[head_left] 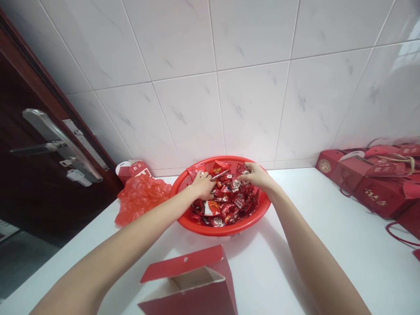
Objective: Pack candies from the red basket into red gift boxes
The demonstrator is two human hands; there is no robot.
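A red plastic basket (183, 221) with perforated walls holds a heap of red wrapped candies (226, 197). My left hand (204, 186) reaches into its left side, fingers curled, with a narrow shiny wrapped candy (218, 175) at the fingertips. Over the basket's right rim comes my right hand (256, 176). Its thumb and fingers close around a dark red wrapped candy (242, 169) on the heap; part of the grip is hidden. Nearest to me stands a dark red cardboard box (197, 299), its top open with a flap raised.
A crumpled red plastic bag (141, 199) lies left of the basket, before a small red-and-white box (126, 170). Several red gift boxes (370, 183) with cord handles are at the right on the white table (295, 192). A tiled wall (252, 109) rises behind; a dark door (29, 175) stands left.
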